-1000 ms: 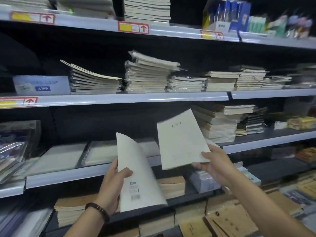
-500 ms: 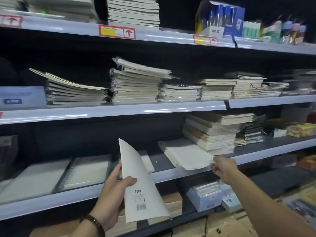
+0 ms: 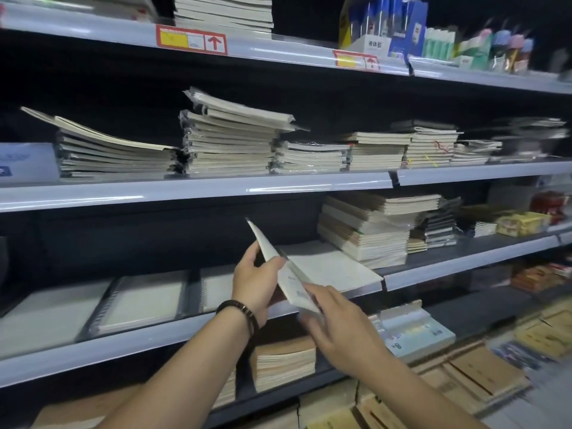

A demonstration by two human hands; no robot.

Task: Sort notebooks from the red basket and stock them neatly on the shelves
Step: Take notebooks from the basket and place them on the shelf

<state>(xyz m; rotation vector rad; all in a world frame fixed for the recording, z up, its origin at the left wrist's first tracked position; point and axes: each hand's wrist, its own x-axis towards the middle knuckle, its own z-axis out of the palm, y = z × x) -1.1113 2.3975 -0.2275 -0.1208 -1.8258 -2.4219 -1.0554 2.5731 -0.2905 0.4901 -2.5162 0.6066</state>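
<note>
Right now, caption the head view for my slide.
Left hand and right hand hold a white notebook on edge before the shelf, where a second notebook lies flat beside a taller stack.

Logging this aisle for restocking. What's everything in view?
Held notebook: one, white, before the third shelf.
Flat notebook: one, white, third shelf.
Tan notebook stack: one, tan, third shelf.
Cream notebook stacks: several, cream, second shelf.
Spiral notebooks: two, white, third shelf, left.
Price tags: two, red-yellow, top shelf edge.
Glue box: one, blue, top shelf.
Brown notebook stack: one, brown, below third shelf.
Bracelet: one, dark, left wrist.
Left hand: one, grips held notebook.
Right hand: one, holds its lower end.
</note>
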